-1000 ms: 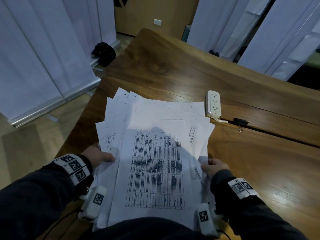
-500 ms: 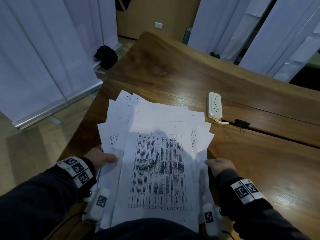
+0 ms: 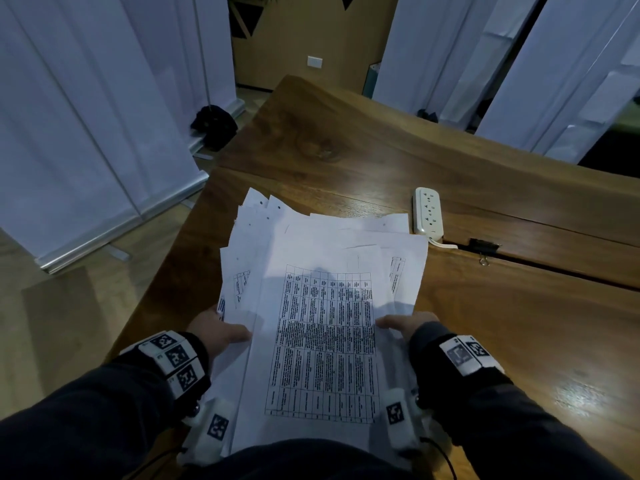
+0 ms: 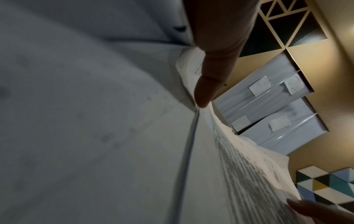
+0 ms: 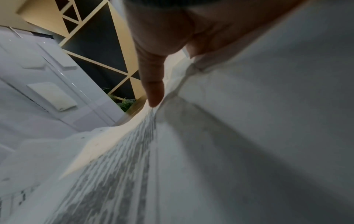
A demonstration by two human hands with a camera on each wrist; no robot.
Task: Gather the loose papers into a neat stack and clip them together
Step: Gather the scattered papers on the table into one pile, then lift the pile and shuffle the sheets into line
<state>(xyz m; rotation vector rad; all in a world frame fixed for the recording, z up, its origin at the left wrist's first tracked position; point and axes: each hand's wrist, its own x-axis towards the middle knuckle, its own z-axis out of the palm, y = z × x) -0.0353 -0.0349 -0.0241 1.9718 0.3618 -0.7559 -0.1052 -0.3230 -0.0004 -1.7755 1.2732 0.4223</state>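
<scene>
A fanned bundle of white printed papers [image 3: 322,306] is lifted off the wooden table [image 3: 502,341] in front of me, with a sheet bearing a table of text on top. My left hand [image 3: 221,332] grips the bundle's left edge, thumb on top. My right hand [image 3: 403,325] grips the right edge the same way. The left wrist view shows the papers [image 4: 95,136] edge-on under my left thumb [image 4: 206,84]. Another edge-on look at the papers [image 5: 249,151] comes from the right wrist view, beneath my right thumb [image 5: 153,91]. A black binder clip [image 3: 484,247] lies on the table to the right.
A white power strip [image 3: 428,212] lies beyond the papers' right corner, near the seam between two tabletops. White curtains hang left and behind. A dark bundle [image 3: 214,123] sits on the floor beyond the table's left edge.
Both hands have pushed inward, narrowing the fanned bundle, and the right thumb now lies over the top sheet's edge. The papers have shifted slightly toward me.
</scene>
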